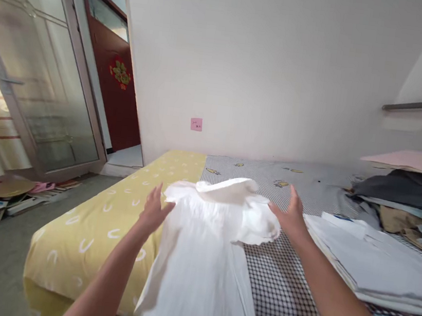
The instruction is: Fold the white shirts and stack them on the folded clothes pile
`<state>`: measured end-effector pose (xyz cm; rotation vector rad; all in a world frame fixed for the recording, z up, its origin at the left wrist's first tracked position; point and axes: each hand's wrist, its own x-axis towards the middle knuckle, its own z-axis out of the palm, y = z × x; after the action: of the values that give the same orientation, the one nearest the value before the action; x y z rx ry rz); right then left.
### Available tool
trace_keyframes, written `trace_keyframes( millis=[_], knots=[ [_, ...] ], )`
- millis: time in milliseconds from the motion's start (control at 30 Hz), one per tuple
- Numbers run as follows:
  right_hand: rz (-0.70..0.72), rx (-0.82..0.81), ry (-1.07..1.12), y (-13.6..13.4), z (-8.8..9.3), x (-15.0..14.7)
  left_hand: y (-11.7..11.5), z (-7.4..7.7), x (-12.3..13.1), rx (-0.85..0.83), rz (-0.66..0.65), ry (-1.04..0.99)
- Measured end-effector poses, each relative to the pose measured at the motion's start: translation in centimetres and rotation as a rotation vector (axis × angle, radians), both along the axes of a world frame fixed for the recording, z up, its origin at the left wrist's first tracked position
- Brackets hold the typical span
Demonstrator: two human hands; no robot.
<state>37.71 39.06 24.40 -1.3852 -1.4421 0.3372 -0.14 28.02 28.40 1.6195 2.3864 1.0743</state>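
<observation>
A white short-sleeved dress or long blouse (201, 260) with a wide collar and frilled sleeves lies spread on the bed, its lower end toward me. Beside its left shoulder is my left hand (155, 209), fingers and thumb spread apart, the thumb close to the cloth. My right hand (291, 215) is by the right sleeve, open, with the thumb at the sleeve's edge; I cannot tell whether it touches. Neither hand grips the garment.
On the right lie a flat stack of folded white clothes (388, 259) and a pile of dark and tan clothes (405, 189). The bed carries a yellow cover (108, 232) and a checked sheet (280, 281). Books and cloths (14, 199) lie on the floor at left, near a glass door (48, 64).
</observation>
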Motion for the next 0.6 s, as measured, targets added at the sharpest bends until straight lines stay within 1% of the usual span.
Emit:
trace_keyframes(
  millis=[33, 67, 133, 167, 200, 233, 267, 300, 367, 500, 600],
  knots=[
    [0.018, -0.068, 0.050, -0.5, -1.8, 0.0, -0.6, -1.8, -0.4, -0.035, -0.005, 0.036],
    [0.057, -0.153, 0.121, -1.1, -4.0, 0.2, -1.4, -3.9, -1.0, -0.087, 0.002, 0.084],
    [0.197, -0.382, 0.285, -2.7, -8.7, 0.7, -3.3, -8.3, -2.1, -0.224, 0.058, 0.066],
    [0.217, -0.461, 0.339, -3.6, -11.0, 1.0, -4.3, -10.2, -2.6, -0.274, 0.090, 0.044],
    [0.200, -0.479, 0.354, -4.5, -12.9, 1.3, -5.2, -11.8, -2.9, -0.314, 0.121, 0.020],
    [0.195, -0.473, 0.356, -5.3, -14.5, 1.5, -5.9, -13.0, -3.2, -0.340, 0.150, 0.004],
    [0.178, -0.447, 0.357, -6.0, -15.6, 1.5, -6.4, -13.8, -3.2, -0.355, 0.177, 0.000],
    [0.165, -0.426, 0.351, -6.7, -16.5, 1.5, -6.8, -14.4, -3.2, -0.365, 0.200, 0.003],
    [0.152, -0.417, 0.344, -7.8, -17.3, 1.0, -6.9, -15.0, -2.7, -0.373, 0.236, 0.021],
    [0.130, -0.426, 0.387, -10.6, -18.6, -0.5, -6.0, -15.2, -1.5, -0.387, 0.229, 0.076],
    [0.121, -0.455, 0.491, -13.3, -20.2, -2.2, -5.0, -15.1, -1.2, -0.401, 0.219, 0.094]
  ],
)
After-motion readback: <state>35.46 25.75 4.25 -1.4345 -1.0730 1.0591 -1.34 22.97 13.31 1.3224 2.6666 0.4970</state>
